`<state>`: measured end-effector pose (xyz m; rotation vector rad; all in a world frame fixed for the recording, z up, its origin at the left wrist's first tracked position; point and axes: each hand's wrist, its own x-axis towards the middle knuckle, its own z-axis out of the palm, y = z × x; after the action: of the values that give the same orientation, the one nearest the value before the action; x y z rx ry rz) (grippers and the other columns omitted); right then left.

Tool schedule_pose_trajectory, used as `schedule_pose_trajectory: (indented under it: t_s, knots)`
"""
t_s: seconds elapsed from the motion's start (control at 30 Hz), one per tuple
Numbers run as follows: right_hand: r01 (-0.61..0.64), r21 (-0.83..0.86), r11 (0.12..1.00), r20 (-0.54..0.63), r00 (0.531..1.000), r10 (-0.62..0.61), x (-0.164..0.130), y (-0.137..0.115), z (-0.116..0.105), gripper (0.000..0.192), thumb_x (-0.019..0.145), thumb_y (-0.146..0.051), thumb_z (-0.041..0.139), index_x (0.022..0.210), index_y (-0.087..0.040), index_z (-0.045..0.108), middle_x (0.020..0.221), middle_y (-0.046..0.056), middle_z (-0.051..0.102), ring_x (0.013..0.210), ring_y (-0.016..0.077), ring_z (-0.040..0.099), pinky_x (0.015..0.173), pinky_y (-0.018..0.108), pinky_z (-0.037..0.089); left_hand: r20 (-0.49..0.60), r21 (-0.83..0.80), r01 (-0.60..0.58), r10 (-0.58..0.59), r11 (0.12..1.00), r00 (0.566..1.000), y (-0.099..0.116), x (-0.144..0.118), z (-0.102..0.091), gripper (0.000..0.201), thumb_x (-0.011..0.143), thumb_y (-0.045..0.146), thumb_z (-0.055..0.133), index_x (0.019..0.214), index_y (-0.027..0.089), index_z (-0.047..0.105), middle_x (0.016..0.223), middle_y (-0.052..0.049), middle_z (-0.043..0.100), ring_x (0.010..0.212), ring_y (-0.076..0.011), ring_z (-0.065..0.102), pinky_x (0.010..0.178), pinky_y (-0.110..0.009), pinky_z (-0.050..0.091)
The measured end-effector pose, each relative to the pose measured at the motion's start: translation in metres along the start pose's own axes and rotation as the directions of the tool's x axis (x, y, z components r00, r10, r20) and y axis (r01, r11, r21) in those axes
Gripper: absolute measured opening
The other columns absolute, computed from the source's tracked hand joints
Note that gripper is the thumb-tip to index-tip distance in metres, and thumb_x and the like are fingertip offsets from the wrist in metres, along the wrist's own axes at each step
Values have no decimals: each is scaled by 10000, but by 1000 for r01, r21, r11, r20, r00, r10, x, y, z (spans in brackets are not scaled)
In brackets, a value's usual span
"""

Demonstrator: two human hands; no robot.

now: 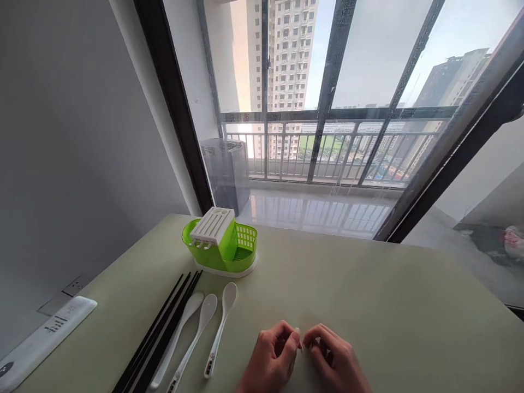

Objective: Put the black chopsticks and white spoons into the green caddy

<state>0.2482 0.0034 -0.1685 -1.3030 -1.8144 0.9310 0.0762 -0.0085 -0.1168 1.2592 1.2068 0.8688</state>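
Note:
My left hand (275, 355) rests at the table's near edge, its thumb and fingers curled together with nothing in them. Beside it, my right hand (335, 357) has its fingers bent inward and holds nothing either. The fingertips of both hands nearly meet. Left of my hands lie white spoons, the nearest being one spoon (221, 327) with a dark mark on its handle. Several dark chopsticks (164, 333) lie alongside them. Behind the spoons stands a green cutlery holder (227, 266) with a white slotted top (213, 225) and small hooks.
A long white object (49, 338) with dark markings lies along the table's left edge. The pale green table (368, 289) extends to the right. Beyond its far edge are glass doors, a balcony railing (282, 147) and a grey covered appliance (227, 169). A wall borders the left.

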Motion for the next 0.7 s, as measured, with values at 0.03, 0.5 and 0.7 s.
schedule_pose_trajectory:
  t_s: [0.03,0.5,0.7]
  knots:
    - [1,8,1000,-1,1000,-1,0,1,0,208,881,-296,479,759,-238,637,718,21,659,588,161,564,548,244,441,-6,9,-6,6,1000,1000,0,0,0,489,888,660,517,738,195,546,507,67,397,486,-92,344,468,-229,261]
    - [-32,-41,999,12,999,32,-8,1,3,187,882,-273,478,791,-249,640,728,-12,634,612,151,538,580,238,416,-6,130,-81,82,988,997,-5,-5,-2,440,927,573,503,767,177,605,568,36,474,532,-105,412,501,-231,303]
    - [-17,-98,995,-1,1000,17,-9,5,4,184,869,-273,478,816,-250,652,722,-16,627,613,148,532,588,234,415,-167,172,-141,170,975,971,20,-26,-47,406,939,560,485,780,198,576,551,64,360,494,-93,340,471,-218,270]
